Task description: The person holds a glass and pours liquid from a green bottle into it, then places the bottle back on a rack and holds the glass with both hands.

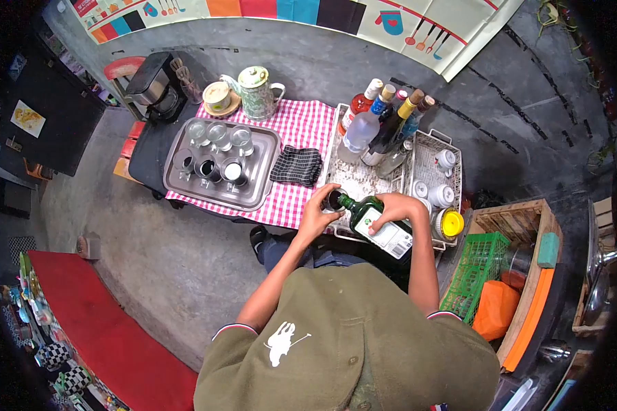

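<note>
My right hand grips a green glass bottle with a white label. The bottle is tipped, its neck pointing left at a small glass with dark contents. Around that glass are the fingers of my left hand, just above the front edge of a white wire rack. The bottle's mouth is at the glass's rim; a stream of liquid cannot be made out. To the left lies a folded black checked cloth. Beyond it, a metal tray carries several glass mugs, some with dark contents and one with white.
Several upright bottles crowd the rack's back. White cups and a yellow-lidded jar stand at right. A patterned teapot and coffee maker are at the back left. A wooden crate holds a green basket.
</note>
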Motion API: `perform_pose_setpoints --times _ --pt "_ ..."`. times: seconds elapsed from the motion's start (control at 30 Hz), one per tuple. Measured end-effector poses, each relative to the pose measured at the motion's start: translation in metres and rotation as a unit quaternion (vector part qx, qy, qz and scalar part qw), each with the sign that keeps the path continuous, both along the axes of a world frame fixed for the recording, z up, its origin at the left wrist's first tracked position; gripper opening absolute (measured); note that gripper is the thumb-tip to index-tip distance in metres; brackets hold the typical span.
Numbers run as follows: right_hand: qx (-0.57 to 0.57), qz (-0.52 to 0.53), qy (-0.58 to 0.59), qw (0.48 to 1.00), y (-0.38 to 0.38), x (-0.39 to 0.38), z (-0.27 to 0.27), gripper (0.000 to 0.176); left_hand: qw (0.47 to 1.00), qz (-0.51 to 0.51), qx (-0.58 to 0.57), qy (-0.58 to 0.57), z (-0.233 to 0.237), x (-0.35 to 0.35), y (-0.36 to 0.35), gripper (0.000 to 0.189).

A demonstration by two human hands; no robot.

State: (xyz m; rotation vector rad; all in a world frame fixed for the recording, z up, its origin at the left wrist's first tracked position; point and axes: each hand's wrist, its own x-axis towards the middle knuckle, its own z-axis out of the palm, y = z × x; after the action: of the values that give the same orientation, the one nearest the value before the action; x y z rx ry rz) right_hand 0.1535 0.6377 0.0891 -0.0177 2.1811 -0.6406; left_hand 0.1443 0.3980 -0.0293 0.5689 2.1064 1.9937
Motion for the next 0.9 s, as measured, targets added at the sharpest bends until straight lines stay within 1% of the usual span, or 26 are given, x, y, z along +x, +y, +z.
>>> perform_pose_setpoints --times 0.2,0.4,0.5,0.6,0.8,0.9 --pt "-0.010 -0.006 -0.004 1.000 -0.002 0.002 0.004 0.083 1.000 -0.003 0.012 -0.015 -0.002 0.001 0.000 0.069" --pt "0.011 -0.002 0.004 1.000 0.004 0.003 -0.008 0.081 1.000 0.000 0.005 0.007 -0.004 0.002 0.001 0.069" --pt "-0.021 -0.011 -0.013 1.000 0.002 0.003 -0.004 0.080 1.000 -0.003 0.023 -0.010 -0.005 0.004 0.002 0.070" --pt "-0.029 -0.011 -0.015 0.999 0.001 0.004 0.000 0.080 1.000 0.000 0.024 -0.007 -0.007 0.005 0.002 0.070" --pt "-0.023 -0.014 -0.010 1.000 0.004 0.006 -0.005 0.082 1.000 0.002 0.001 0.026 -0.007 0.004 0.002 0.069" --pt "-0.026 -0.010 -0.017 0.999 0.007 0.006 -0.011 0.083 1.000 0.001 0.006 0.019 -0.005 0.004 0.003 0.068"
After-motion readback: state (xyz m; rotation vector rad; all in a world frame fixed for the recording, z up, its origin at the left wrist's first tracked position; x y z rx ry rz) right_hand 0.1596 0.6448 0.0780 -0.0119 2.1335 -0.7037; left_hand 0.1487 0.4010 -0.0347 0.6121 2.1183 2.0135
